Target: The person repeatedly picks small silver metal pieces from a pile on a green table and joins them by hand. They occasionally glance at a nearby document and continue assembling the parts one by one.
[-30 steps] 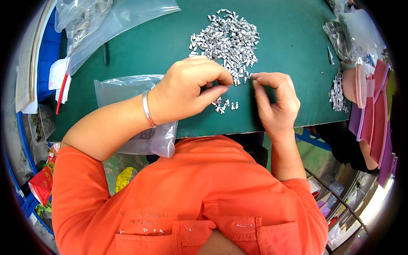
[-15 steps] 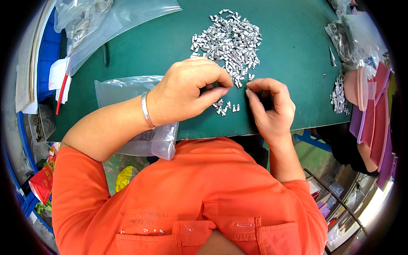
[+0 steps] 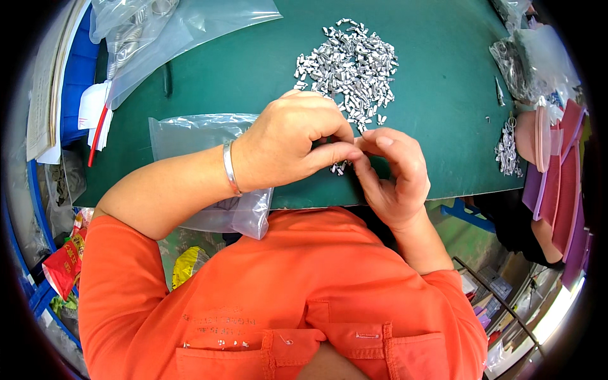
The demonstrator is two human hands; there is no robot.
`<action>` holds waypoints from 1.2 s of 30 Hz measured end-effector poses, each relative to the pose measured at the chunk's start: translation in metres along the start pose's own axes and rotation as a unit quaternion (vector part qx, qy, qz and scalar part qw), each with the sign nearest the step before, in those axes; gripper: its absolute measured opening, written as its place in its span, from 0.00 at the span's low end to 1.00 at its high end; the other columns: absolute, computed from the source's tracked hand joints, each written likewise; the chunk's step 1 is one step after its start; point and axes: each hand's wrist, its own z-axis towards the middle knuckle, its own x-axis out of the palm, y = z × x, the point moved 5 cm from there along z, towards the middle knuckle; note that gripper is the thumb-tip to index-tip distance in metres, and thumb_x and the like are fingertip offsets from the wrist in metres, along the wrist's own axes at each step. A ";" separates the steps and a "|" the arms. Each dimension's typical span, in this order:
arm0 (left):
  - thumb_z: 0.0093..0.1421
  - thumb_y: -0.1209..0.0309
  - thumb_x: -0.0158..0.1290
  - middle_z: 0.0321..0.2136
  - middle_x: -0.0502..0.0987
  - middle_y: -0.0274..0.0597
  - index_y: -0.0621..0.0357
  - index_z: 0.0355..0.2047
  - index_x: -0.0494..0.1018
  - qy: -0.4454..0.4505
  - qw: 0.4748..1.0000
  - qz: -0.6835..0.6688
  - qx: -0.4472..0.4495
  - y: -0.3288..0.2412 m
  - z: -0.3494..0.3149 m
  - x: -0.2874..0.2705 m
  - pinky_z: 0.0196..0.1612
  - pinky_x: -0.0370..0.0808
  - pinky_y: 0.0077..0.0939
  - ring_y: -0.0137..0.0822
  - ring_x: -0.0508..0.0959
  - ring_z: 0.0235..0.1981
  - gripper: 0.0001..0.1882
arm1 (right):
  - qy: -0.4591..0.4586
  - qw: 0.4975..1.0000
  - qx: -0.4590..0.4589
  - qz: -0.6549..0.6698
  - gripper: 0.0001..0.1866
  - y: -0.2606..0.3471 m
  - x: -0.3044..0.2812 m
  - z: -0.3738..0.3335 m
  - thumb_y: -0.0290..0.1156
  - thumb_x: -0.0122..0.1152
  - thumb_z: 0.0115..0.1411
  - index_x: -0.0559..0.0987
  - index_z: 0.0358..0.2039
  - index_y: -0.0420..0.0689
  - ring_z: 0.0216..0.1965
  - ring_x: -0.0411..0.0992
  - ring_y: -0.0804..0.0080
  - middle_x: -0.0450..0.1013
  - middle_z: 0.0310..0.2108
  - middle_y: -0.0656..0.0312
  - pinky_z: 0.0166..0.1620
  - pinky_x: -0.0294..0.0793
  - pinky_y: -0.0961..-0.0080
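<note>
My left hand (image 3: pixel 301 136) and my right hand (image 3: pixel 396 174) meet fingertip to fingertip just in front of a pile of small silvery metal pieces (image 3: pixel 351 69). Both are closed in a pinch. Whatever sits between the fingertips is too small or too hidden to name. A few more metal pieces (image 3: pixel 339 168) lie on the green table (image 3: pixel 443 114), partly covered by my left thumb. Under my left wrist, which wears a silver bangle (image 3: pixel 230 167), a clear plastic bag (image 3: pixel 190 136) lies flat and reaches over the table's near edge.
Large clear bags (image 3: pixel 183 44) lie at the far left, near a red pen (image 3: pixel 97 136) on white paper. To the right are a small bunch of metal pieces (image 3: pixel 508 151), stuffed plastic bags (image 3: pixel 544 57) and stacked pink and purple sheets (image 3: pixel 560 183).
My hands have come together from a small gap, so their fingertips now touch. My hands now cover more of the small group of metal pieces. The whole view has shifted slightly.
</note>
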 end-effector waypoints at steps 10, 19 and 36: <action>0.51 0.77 0.64 0.28 0.80 0.40 0.58 0.31 0.79 -0.020 1.000 -0.014 0.005 -0.004 0.001 -0.002 0.34 0.74 0.29 0.38 0.79 0.29 0.07 | -0.038 0.995 0.086 0.039 0.23 -0.011 -0.006 -0.005 0.12 0.71 0.47 0.73 0.43 0.38 0.30 0.77 0.66 0.78 0.31 0.57 0.34 0.77 0.76; 0.50 0.77 0.65 0.29 0.80 0.39 0.58 0.31 0.79 -0.008 1.000 -0.012 -0.006 -0.003 0.001 -0.001 0.36 0.73 0.29 0.37 0.79 0.30 0.08 | -0.046 0.991 0.096 0.083 0.18 -0.011 -0.007 -0.004 0.11 0.68 0.48 0.75 0.39 0.38 0.30 0.77 0.67 0.78 0.31 0.57 0.34 0.75 0.76; 0.49 0.77 0.65 0.25 0.78 0.38 0.57 0.29 0.79 -0.010 0.999 0.030 -0.004 -0.004 -0.001 -0.001 0.35 0.71 0.28 0.36 0.77 0.27 0.07 | 0.076 0.976 0.115 -0.168 0.07 -0.019 -0.009 0.010 0.21 0.68 0.50 0.79 0.30 0.42 0.35 0.70 0.62 0.73 0.33 0.61 0.38 0.68 0.68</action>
